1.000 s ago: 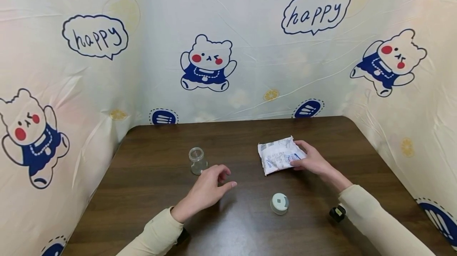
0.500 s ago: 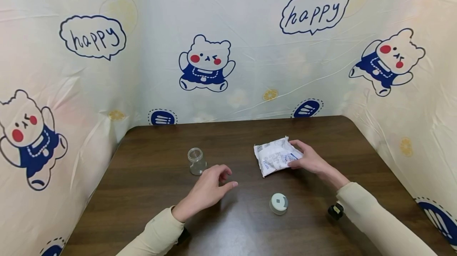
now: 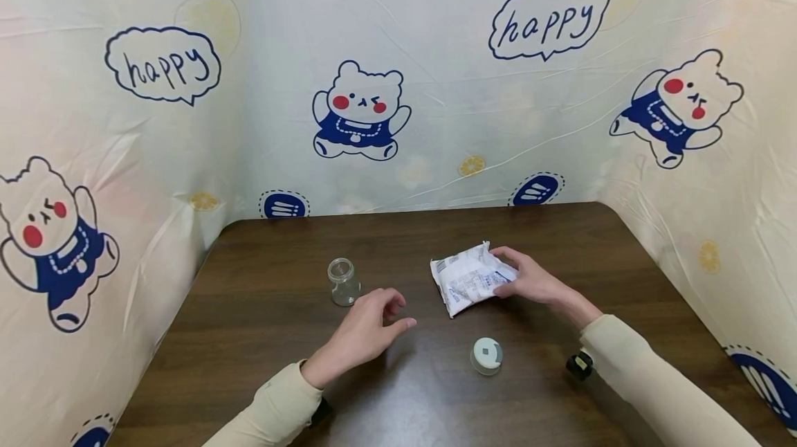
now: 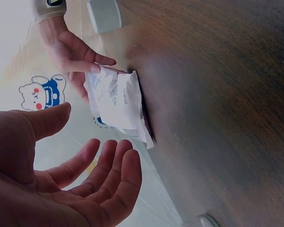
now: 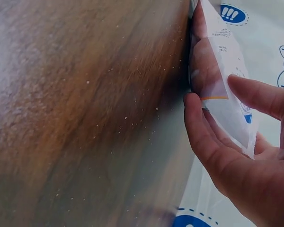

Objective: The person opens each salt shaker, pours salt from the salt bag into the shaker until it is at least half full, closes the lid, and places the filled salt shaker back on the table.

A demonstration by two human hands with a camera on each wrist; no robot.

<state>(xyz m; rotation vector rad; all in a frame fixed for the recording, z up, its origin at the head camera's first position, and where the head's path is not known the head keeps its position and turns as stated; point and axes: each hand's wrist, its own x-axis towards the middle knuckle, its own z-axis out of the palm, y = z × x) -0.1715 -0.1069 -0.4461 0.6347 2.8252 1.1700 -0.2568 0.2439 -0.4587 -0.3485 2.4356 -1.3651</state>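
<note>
A white printed packet (image 3: 470, 281) is gripped at its right edge by my right hand (image 3: 532, 282), thumb on the printed face and fingers behind. In the right wrist view the packet (image 5: 227, 71) stands tilted close to the tabletop. My left hand (image 3: 364, 329) hovers over the table with relaxed, slightly bent fingers and holds nothing. Just beyond it stands an open clear glass jar (image 3: 344, 282), its lower edge near my knuckles. A small round container with a white-and-grey top (image 3: 486, 355) sits between the hands, nearer the front.
The dark wooden table (image 3: 261, 336) has a patterned curtain (image 3: 436, 122) hanging behind it and along both sides. Black wrist cameras show under both sleeves; one camera (image 3: 580, 365) is at the right forearm.
The packet has moved left and slightly toward me in my right hand. My left hand has stayed nearly still, and the jar and the small container have not moved.
</note>
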